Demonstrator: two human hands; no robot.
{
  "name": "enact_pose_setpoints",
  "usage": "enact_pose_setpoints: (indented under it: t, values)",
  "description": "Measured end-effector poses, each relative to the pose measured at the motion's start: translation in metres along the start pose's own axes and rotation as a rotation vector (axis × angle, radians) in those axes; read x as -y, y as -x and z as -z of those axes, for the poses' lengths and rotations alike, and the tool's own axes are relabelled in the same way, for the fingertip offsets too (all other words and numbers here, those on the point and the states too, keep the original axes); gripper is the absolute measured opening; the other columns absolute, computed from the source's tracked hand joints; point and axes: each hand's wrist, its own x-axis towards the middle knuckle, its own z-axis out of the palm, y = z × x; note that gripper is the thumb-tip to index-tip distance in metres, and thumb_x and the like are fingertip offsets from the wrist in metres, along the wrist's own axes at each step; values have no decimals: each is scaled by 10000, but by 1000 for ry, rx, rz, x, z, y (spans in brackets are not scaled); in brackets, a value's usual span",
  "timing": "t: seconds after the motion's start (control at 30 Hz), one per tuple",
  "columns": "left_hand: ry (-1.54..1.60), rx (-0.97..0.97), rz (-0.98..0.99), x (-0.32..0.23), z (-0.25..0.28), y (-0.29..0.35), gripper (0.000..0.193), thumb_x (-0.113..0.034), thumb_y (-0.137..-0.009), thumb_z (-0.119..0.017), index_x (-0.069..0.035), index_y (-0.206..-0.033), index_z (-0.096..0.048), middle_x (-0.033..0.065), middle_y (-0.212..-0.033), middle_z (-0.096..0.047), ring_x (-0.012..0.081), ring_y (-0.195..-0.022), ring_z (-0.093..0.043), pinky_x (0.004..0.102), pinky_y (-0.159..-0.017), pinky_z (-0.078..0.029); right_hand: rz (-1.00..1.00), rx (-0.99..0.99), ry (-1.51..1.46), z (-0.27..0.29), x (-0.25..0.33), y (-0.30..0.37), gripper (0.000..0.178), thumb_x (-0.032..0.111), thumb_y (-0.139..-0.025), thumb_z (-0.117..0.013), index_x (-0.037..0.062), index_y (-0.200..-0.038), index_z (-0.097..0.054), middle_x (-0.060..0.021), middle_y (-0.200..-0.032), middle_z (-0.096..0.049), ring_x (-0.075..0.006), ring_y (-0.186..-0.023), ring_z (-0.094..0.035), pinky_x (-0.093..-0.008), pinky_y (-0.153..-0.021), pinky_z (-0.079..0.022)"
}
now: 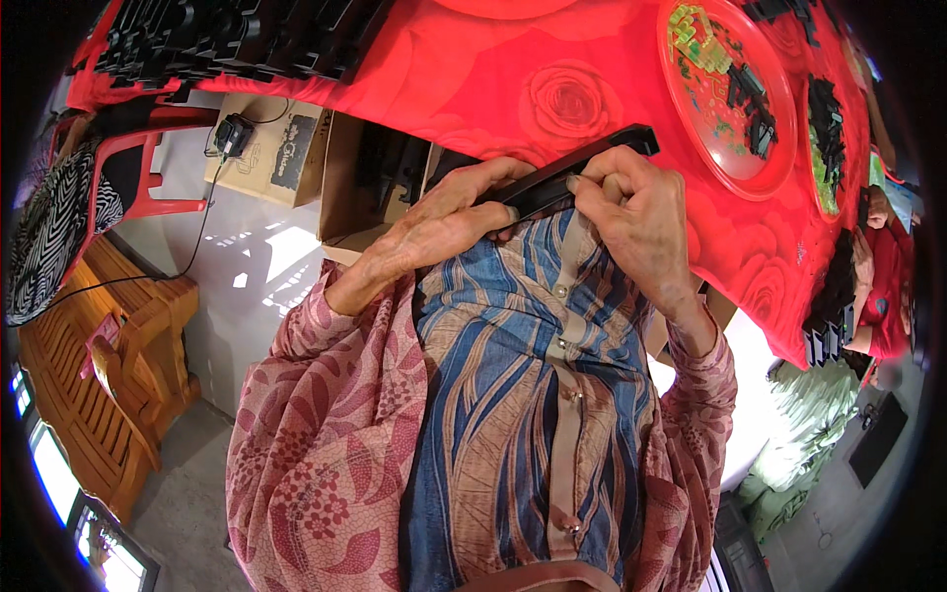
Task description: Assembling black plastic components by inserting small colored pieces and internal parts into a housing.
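Bright daylight, sharp centre, sun patches below, heavy fisheye bending, dark rim.

My fingers point(513, 212) grip a plain black strip point(567, 176) over my blue-and-tan streaked shirt point(523, 395) and pink floral sleeves point(306, 444), at the near edge of the surface's red rose-printed cloth point(552, 89), where a red plate point(725, 94) carries green and black bits.

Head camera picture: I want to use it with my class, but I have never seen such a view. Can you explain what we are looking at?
A person wears a wide fisheye camera on the head, looking down, so straight edges bend. The left hand and right hand together hold a long black plastic strip against a blue patterned shirt. In front is a table with a red rose-print cloth. On it lie a round red plastic tray of small black and green parts and rows of black plastic pieces.
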Motion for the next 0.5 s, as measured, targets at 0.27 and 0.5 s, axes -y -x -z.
enact_pose_setpoints:
  t: [0.27,0.5]
  values:
    - [-28,-18,-10,1,0,1,479,-25,-820,-501,58,-1292,-510,61,-994,-606,112,-832,-557,260,-787,-466,-23,-60,-39,-5,0,3,111,49,-748,-700,13,-744,-595,-89,-475,-513,-160,-386,-482,-329,-432,-372]
    - [-24,-6,5,-2,1,0,463,-22,-825,-498,66,-1279,-515,62,-988,-598,118,-830,-556,265,-795,-467,-171,24,-322,1,-4,5,84,22,-808,-683,-13,-763,-622,24,-493,-477,-35,-447,-395,-260,-426,-296]
